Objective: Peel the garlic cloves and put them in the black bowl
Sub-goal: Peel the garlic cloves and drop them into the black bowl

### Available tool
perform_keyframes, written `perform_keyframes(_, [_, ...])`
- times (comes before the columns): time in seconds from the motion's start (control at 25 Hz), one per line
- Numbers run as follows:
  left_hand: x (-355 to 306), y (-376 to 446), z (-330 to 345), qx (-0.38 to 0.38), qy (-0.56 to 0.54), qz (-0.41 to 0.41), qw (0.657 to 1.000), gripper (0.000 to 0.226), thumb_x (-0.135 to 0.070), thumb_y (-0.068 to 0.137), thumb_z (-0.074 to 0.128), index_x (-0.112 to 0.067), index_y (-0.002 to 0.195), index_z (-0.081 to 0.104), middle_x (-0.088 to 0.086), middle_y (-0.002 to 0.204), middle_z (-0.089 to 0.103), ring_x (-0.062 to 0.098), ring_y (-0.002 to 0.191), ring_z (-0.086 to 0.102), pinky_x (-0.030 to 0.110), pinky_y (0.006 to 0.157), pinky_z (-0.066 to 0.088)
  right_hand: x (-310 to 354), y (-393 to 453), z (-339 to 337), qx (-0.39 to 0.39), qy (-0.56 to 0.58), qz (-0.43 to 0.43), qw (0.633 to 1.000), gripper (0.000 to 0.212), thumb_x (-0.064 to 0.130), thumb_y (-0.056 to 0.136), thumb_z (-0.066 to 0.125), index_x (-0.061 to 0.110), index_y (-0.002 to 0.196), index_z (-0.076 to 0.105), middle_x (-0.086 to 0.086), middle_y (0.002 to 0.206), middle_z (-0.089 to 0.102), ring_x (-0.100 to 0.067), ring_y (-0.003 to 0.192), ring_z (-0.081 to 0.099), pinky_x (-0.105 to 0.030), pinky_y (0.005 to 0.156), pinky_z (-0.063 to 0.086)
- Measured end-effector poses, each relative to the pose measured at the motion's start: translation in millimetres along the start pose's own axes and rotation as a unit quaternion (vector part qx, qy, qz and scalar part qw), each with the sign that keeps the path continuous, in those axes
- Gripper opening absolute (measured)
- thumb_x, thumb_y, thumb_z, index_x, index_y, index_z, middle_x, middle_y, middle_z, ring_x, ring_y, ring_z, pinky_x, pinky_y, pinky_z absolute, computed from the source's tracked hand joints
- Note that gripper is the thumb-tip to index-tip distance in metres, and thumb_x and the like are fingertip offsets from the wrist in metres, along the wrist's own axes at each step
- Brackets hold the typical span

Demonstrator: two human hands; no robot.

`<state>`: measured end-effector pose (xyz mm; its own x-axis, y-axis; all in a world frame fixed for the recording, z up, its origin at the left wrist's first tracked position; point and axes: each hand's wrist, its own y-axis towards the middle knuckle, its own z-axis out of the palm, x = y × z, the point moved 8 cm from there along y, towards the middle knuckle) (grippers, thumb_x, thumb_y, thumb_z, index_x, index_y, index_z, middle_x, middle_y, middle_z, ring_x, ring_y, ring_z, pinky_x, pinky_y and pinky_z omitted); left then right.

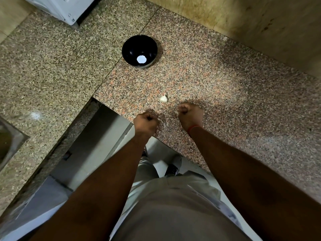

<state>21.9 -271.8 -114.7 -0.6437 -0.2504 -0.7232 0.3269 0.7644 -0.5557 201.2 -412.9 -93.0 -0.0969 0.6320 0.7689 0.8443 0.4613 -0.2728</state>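
Garlic bulb (pixel 163 98) on counter (pixel 217 94), just beyond both fists.

Left hand (pixel 146 121) and right hand (pixel 189 114) apparently fisted, fingers curled under.

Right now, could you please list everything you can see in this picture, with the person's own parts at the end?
Black bowl: one, black with a white glare spot inside, on the counter beyond the hands.
Garlic bulb: one, white, unpeeled, on the counter just ahead of the hands.
Granite counter: speckled pink-grey, L-shaped.
White appliance: one, top left corner.
Metal sink: one, left edge.
Left hand: fist, resting at counter edge.
Right hand: fist, red thread at the wrist.
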Motion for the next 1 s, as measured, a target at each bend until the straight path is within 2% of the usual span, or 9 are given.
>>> perform_keyframes(0.12, [8,-3,-3,0.004,-0.089,-0.047,0.995,0.019,0.011,0.091,0.061,-0.003,0.077,0.064,0.013,0.063,0.062,0.022,0.038,0.055,0.032,0.041,0.048,3,-16,2,0.006,-0.017,-0.011,1.0,0.035,-0.004,0.09,0.063,0.02,0.112,0.075,0.003,0.107,0.077,-0.007,0.094,0.071,-0.028,0.09,0.059])
perform_keyframes(0.24, [15,-3,-8,0.002,-0.111,-0.061,0.992,0.008,0.01,0.092,0.06,0.006,0.093,0.066,0.02,0.076,0.066,0.023,0.044,0.059,0.032,0.042,0.052,2,-32,6,-0.003,-0.028,-0.047,0.998,0.03,-0.002,0.087,0.064,0.017,0.106,0.077,-0.001,0.098,0.078,-0.013,0.087,0.071,-0.031,0.084,0.06])
perform_keyframes(0.36, [17,-1,-9,0.006,-0.091,-0.053,0.994,0.015,0.01,0.09,0.059,-0.003,0.085,0.061,0.022,0.08,0.062,0.025,0.051,0.058,0.031,0.043,0.05,-5,-38,7,-0.028,-0.028,-0.045,0.998,0.026,-0.001,0.084,0.064,0.015,0.099,0.078,-0.003,0.088,0.077,-0.017,0.079,0.071,-0.035,0.075,0.062])
perform_keyframes(0.48, [16,0,-6,0.011,-0.083,-0.046,0.995,0.015,0.01,0.092,0.056,-0.003,0.086,0.059,0.025,0.081,0.058,0.025,0.055,0.057,0.032,0.044,0.052,-12,-30,2,-0.068,-0.021,-0.007,0.997,0.019,0.005,0.083,0.066,0.016,0.092,0.078,-0.001,0.082,0.076,-0.019,0.074,0.07,-0.039,0.071,0.063])
perform_keyframes(0.56, [16,2,-1,0.024,-0.075,-0.042,0.996,0.015,0.007,0.093,0.057,-0.006,0.087,0.06,0.024,0.084,0.06,0.025,0.059,0.057,0.031,0.045,0.052,-13,-20,3,-0.05,-0.041,0.004,0.998,0.02,0.009,0.084,0.069,0.017,0.1,0.079,0.001,0.091,0.077,-0.015,0.08,0.071,-0.036,0.079,0.063])
perform_keyframes(0.68, [16,3,7,0.024,-0.071,-0.029,0.997,0.017,0.009,0.094,0.056,-0.006,0.086,0.054,0.023,0.081,0.059,0.022,0.047,0.054,0.024,0.038,0.044,-7,-9,7,-0.002,-0.075,0.0,0.997,0.023,0.017,0.086,0.079,0.022,0.108,0.078,0.003,0.098,0.078,-0.012,0.084,0.071,-0.028,0.084,0.06])
perform_keyframes(0.8, [14,3,9,0.012,-0.045,-0.018,0.999,0.022,0.005,0.096,0.057,-0.009,0.08,0.053,0.02,0.077,0.056,0.02,0.044,0.054,0.027,0.042,0.048,-1,-3,13,0.014,-0.122,-0.025,0.992,0.008,0.016,0.086,0.078,0.022,0.092,0.08,0.003,0.09,0.077,-0.013,0.079,0.07,-0.024,0.077,0.057])
perform_keyframes(0.88, [16,5,8,0.01,-0.02,-0.015,1.0,0.016,0.005,0.096,0.057,-0.005,0.084,0.055,0.018,0.077,0.055,0.02,0.045,0.054,0.027,0.042,0.049,-1,-2,15,0.02,-0.125,-0.033,0.991,0.009,0.012,0.088,0.074,0.02,0.084,0.077,0.001,0.086,0.075,-0.014,0.077,0.069,-0.023,0.073,0.054])
perform_keyframes(1.0, [15,6,8,0.008,-0.018,-0.012,1.0,0.014,0.006,0.095,0.056,-0.003,0.086,0.058,0.02,0.083,0.057,0.025,0.061,0.053,0.03,0.044,0.051,-8,-5,11,0.027,-0.072,-0.023,0.997,0.011,0.01,0.089,0.072,0.019,0.084,0.075,0.002,0.085,0.074,-0.013,0.078,0.068,-0.028,0.074,0.057])
